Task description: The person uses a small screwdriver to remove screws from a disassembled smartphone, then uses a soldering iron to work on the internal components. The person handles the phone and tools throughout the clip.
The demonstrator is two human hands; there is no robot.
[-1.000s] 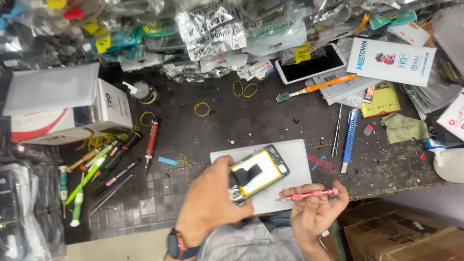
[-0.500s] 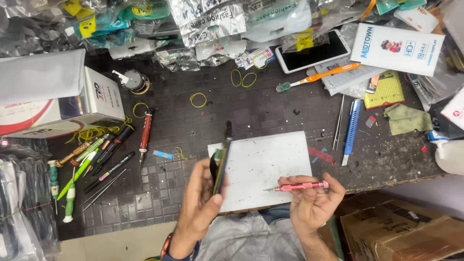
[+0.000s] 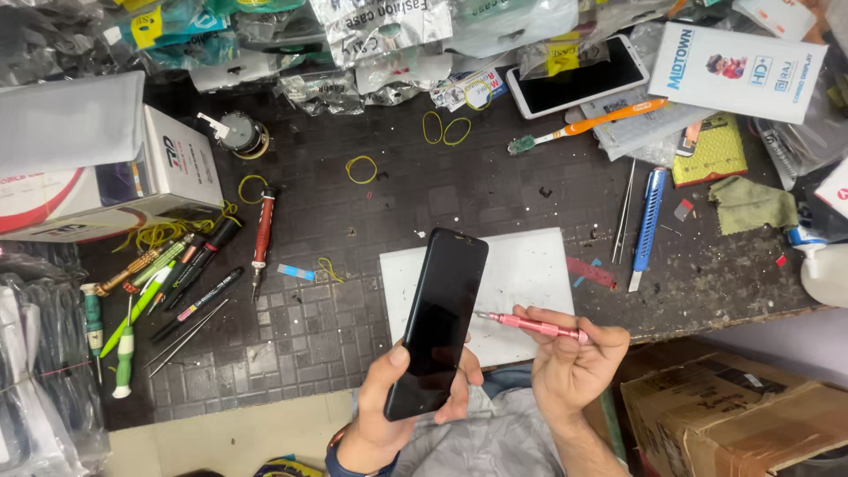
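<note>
The left hand (image 3: 397,406) gripped a black phone (image 3: 439,322) (screen dark) over the white mat (image 3: 530,265). The right hand (image 3: 574,362), just beside the phone, pinched a pink screwdriver (image 3: 530,325).

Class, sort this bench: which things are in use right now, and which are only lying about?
In use:
left hand holding black phone
right hand holding pink screwdriver

Lying about:
red screwdriver
orange toothbrush
blue knife
yellow rubber bands
</note>
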